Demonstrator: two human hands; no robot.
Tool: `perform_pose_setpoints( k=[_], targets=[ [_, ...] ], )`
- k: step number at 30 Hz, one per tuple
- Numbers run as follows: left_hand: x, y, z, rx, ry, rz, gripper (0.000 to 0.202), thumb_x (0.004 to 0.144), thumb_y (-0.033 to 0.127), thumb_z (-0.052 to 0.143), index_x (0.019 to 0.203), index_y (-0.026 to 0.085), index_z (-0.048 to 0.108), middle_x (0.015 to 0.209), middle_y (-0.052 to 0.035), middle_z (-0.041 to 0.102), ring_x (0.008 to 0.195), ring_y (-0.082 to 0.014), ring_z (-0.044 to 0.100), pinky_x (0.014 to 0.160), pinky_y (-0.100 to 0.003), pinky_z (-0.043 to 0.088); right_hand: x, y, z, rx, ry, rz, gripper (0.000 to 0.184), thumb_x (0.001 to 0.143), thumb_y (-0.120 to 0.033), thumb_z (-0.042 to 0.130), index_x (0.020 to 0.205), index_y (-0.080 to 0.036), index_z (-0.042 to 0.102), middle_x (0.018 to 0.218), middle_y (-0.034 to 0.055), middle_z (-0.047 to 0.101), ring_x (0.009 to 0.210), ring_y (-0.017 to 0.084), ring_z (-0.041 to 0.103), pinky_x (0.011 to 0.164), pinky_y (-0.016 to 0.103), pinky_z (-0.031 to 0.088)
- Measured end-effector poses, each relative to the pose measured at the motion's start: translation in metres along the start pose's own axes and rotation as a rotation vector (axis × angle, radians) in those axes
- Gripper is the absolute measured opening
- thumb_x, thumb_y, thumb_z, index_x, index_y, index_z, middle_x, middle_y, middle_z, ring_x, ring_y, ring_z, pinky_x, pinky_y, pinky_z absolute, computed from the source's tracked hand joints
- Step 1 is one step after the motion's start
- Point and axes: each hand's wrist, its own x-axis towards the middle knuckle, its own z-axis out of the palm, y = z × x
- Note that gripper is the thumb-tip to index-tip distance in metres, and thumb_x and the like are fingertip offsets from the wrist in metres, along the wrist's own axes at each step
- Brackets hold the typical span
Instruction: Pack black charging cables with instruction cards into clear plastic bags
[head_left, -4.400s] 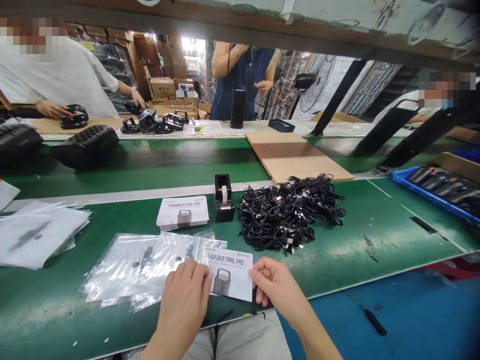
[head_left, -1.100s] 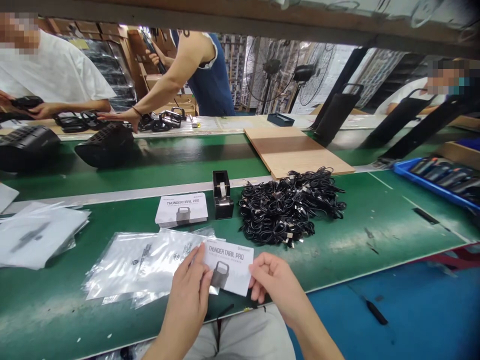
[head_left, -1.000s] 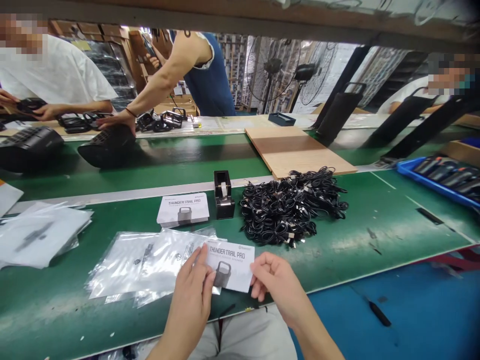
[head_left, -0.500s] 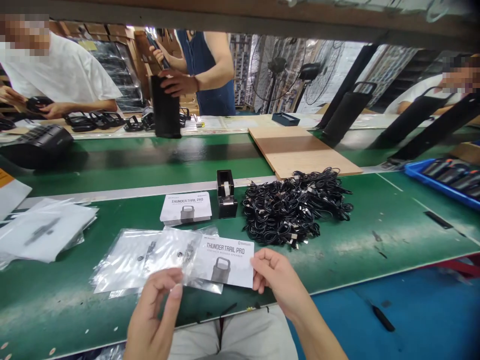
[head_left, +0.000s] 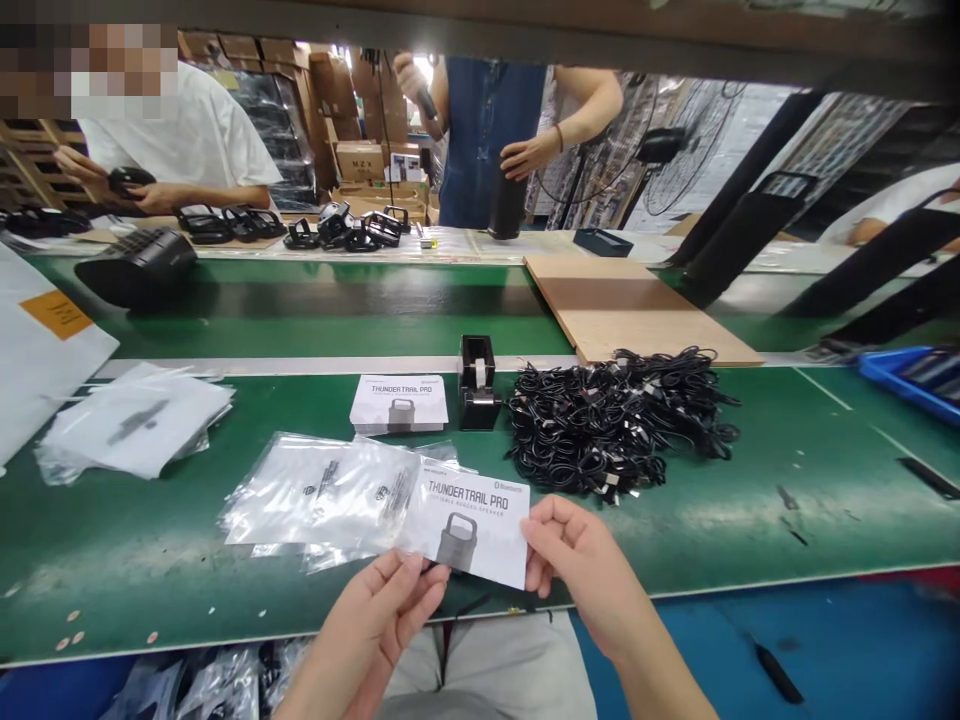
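Note:
My right hand (head_left: 577,560) pinches the right edge of a white "Thunder Trail Pro" booklet (head_left: 469,520) held just above the near edge of the green bench (head_left: 750,500). My left hand (head_left: 382,625) is below the booklet's lower left corner, with its fingertips pinched on a clear plastic bag (head_left: 352,520) that covers the booklet's left part. Several more clear bags (head_left: 300,490) lie flat just left of it.
A stack of the same booklets (head_left: 399,403), a black tape dispenser (head_left: 477,382) and a heap of black cables (head_left: 619,420) lie behind. More bags (head_left: 135,430) sit at left. Beyond a green conveyor (head_left: 337,310), other people handle black parts.
My left hand let go of the booklet's left edge, dropped down, then came back up and pinched the bag at the booklet's lower left. My right hand kept hold. A person opposite lifted a black speaker.

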Motion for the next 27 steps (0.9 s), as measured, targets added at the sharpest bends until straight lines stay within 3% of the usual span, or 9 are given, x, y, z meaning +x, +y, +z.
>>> perform_pose_setpoints(
  k=[8,12,19,27],
  targets=[
    [0.003,-0.002,-0.005,-0.034,0.035,-0.006,0.008,0.075,0.005,0.061,0.07,0.011,0.064,0.072,-0.0031,0.067,0.071,-0.0113,0.066,0.068,-0.018,0.057,-0.007,-0.003,0.002,-0.036,0.011,-0.017,0.03,0.067,-0.046,0.063,0.064,-0.018,0.051,0.041,-0.0018,0.057,0.038,0.009,0.048,0.039,0.019,0.038],
    [0.002,-0.004,-0.002,0.032,-0.027,-0.011,0.007,0.076,0.012,0.061,0.07,0.011,0.065,0.069,-0.0058,0.068,0.067,-0.0111,0.065,0.065,-0.018,0.056,-0.008,-0.005,0.0,-0.054,0.023,-0.022,0.032,0.067,-0.047,0.064,0.065,-0.018,0.051,0.042,-0.0013,0.058,0.038,0.009,0.049,0.039,0.019,0.038],
    [-0.001,-0.005,0.005,0.106,0.044,0.042,0.008,0.071,0.019,0.067,0.069,0.011,0.066,0.069,-0.0046,0.068,0.067,-0.0119,0.065,0.063,-0.017,0.055,-0.009,-0.005,0.0,-0.062,0.034,-0.022,0.033,0.066,-0.047,0.064,0.064,-0.017,0.052,0.042,-0.001,0.058,0.039,0.009,0.05,0.039,0.018,0.039],
    [0.001,-0.013,0.001,0.272,-0.048,0.14,0.031,0.061,0.043,0.071,0.06,0.013,0.065,0.058,-0.0016,0.064,0.062,-0.0132,0.063,0.06,-0.02,0.054,-0.01,-0.002,0.006,-0.051,0.022,-0.029,0.033,0.068,-0.047,0.063,0.065,-0.017,0.05,0.042,-0.0014,0.057,0.038,0.009,0.05,0.039,0.018,0.039]
  ],
)
